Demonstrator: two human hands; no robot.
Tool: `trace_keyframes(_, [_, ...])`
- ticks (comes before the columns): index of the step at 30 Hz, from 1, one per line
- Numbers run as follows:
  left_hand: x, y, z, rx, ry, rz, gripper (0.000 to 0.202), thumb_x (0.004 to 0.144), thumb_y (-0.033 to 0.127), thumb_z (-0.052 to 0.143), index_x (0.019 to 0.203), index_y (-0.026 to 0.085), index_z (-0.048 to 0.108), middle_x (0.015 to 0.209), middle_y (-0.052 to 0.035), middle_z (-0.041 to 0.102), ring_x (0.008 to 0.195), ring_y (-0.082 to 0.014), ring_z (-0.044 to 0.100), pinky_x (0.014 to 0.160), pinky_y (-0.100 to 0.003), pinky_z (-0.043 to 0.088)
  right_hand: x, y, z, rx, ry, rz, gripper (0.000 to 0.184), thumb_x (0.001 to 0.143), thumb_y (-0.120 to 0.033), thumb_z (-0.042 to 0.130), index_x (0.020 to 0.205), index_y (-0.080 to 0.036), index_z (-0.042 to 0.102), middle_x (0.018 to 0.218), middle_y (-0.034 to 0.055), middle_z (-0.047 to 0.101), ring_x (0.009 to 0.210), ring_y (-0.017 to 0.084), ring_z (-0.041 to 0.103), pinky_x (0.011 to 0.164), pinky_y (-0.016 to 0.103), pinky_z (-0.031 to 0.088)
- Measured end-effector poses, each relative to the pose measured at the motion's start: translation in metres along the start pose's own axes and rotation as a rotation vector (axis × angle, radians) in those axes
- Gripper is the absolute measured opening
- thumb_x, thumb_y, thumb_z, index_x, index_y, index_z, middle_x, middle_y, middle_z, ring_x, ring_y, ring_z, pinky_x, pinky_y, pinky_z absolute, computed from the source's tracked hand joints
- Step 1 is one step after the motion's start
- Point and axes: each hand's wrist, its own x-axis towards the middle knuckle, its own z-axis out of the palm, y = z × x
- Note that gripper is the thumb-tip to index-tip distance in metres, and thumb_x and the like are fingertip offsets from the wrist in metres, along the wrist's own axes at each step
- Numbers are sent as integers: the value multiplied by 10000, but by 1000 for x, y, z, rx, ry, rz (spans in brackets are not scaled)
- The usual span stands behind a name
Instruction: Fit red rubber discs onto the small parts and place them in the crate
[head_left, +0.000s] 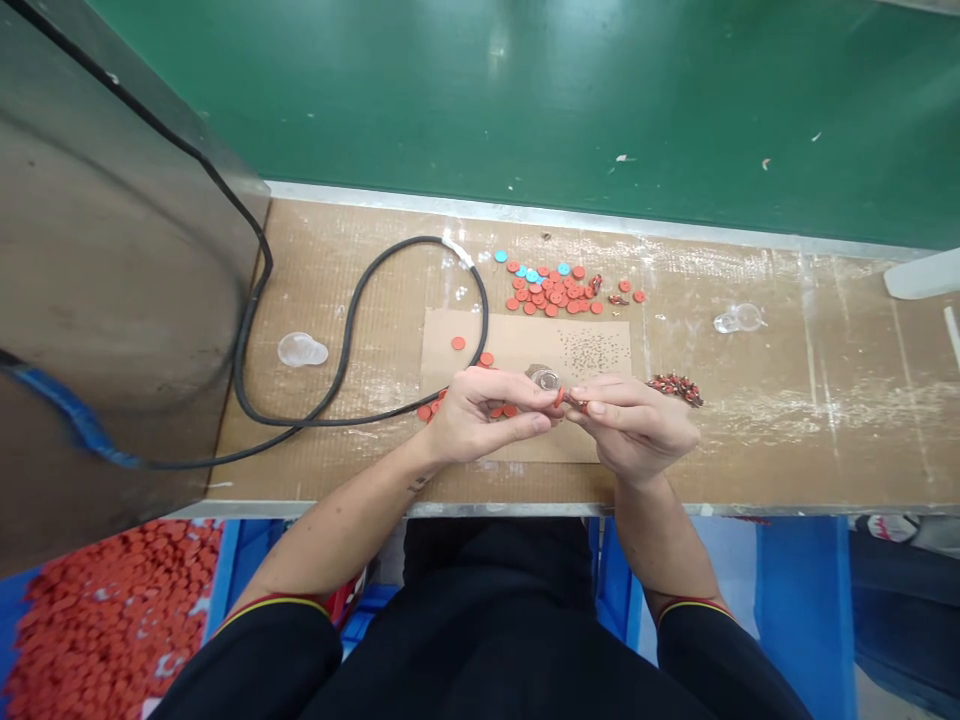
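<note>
Nearest, at lower left, a blue crate point(225, 580) is heaped with red discs point(112, 620), beside the person's black sleeves point(255, 660). On the cardboard-covered desk point(825, 440), the left hand point(487, 415) and right hand point(630, 425) meet over a brown cardboard sheet point(517, 345). Both grips are narrow: the left pinches a small red disc point(559, 398), and the right pinches a small red-and-metal part point(577, 403) just beside it. A round metal piece point(544, 378) sits just beyond the fingertips, and a heap of similar red-and-metal parts point(675, 390) lies just right of the right hand. Farther off are a looped black cable point(238, 360), clear plastic discs point(739, 318), a scatter of loose red discs point(551, 295) with some blue discs point(532, 275), and a green wall point(525, 100)
</note>
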Motion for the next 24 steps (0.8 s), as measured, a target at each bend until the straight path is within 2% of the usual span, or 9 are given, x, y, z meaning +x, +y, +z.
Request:
trace_keyframes(6, [0, -1, -1, 21, -16, 69, 275, 874, 124, 843, 1098, 284, 842, 1008, -61, 848, 879, -168, 831, 812, -205, 698, 2, 1, 0, -2, -6, -12, 244, 895, -149, 851, 1067, -307, 782, 935, -23, 856, 747, 175, 833, 640, 286, 723])
trace_keyframes(12, [-1, -2, -2, 88, 17, 17, 161, 851, 217, 881, 1009, 218, 851, 954, -94, 845, 846, -196, 832, 788, -254, 714, 2, 2, 1, 10, 19, -4, 271, 863, -153, 883, 1055, -322, 791, 915, -28, 855, 716, 185, 829, 608, 293, 716])
trace_keyframes(24, [-2, -5, 0, 123, 35, 30, 141, 846, 258, 885, 973, 209, 851, 914, -96, 843, 789, -185, 823, 749, -238, 701, 2, 2, -1, 80, -25, 0, 430, 837, -79, 882, 1190, -305, 791, 995, 7, 864, 783, 197, 844, 672, 296, 733])
